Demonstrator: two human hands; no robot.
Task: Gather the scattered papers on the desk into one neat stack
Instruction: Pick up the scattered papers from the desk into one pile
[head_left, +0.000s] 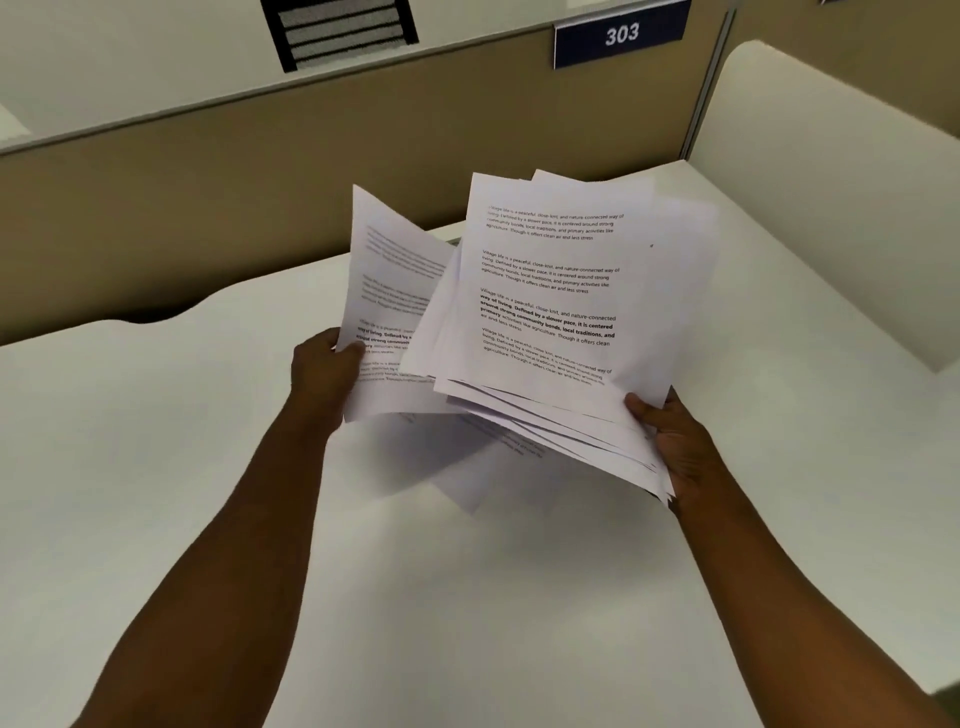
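Holding the papers (550, 312) up off the surface (467, 597), I have them between both hands. My right hand (675, 441) grips the near right corner of the thick, uneven bundle, thumb curled over the top sheet and fingers hidden beneath. My left hand (322, 374) pinches the left edge of a loose sheet (389, 291) that fans out to the left of the bundle, partly behind it. The sheet edges are splayed and out of line. Beyond my hands stands a tan partition (208, 208) carrying a blue sign (622, 35) reading 303.

Left hand (322, 371), right hand (675, 441) hold papers (550, 312) above desk (467, 597).
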